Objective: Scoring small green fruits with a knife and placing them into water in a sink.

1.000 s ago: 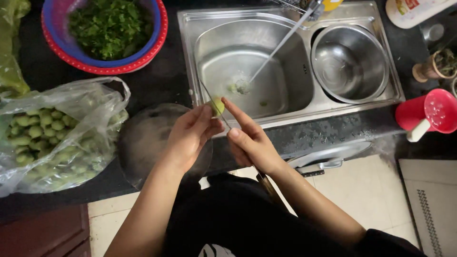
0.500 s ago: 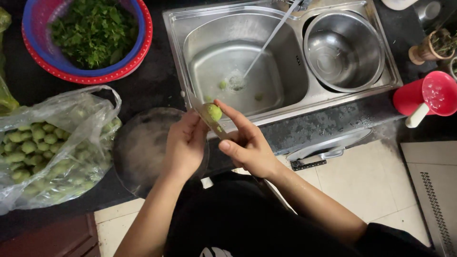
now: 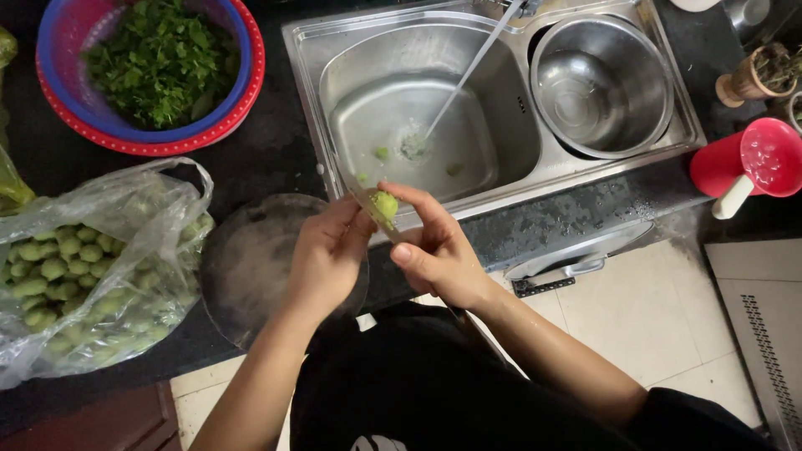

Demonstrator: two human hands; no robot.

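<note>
two hands meet over the front edge of the steel sink, and between them sits a small round green fruit. the left hand has its grip closed around the fruit from the left, fingertips pinching it. the right hand closes in from the right, fingers curled over the top of the fruit and thumb pointing toward it; a thin blade-like thing seems to lie across the fruit, but it is too slim to tell for sure.

a thin stream of water runs into the basin, where a few green scraps lie near the drain. a steel bowl sits in the second basin. on the dark table, a clear plastic bag of green fruits lies well to the left, a round dark board sits just under the left wrist, and a red and blue colander of leafy greens stands behind.

to do this well, i would keep the fruit pinched firmly, turn it slowly with the left fingers, and hold it over the basin so scraps fall in.
</note>
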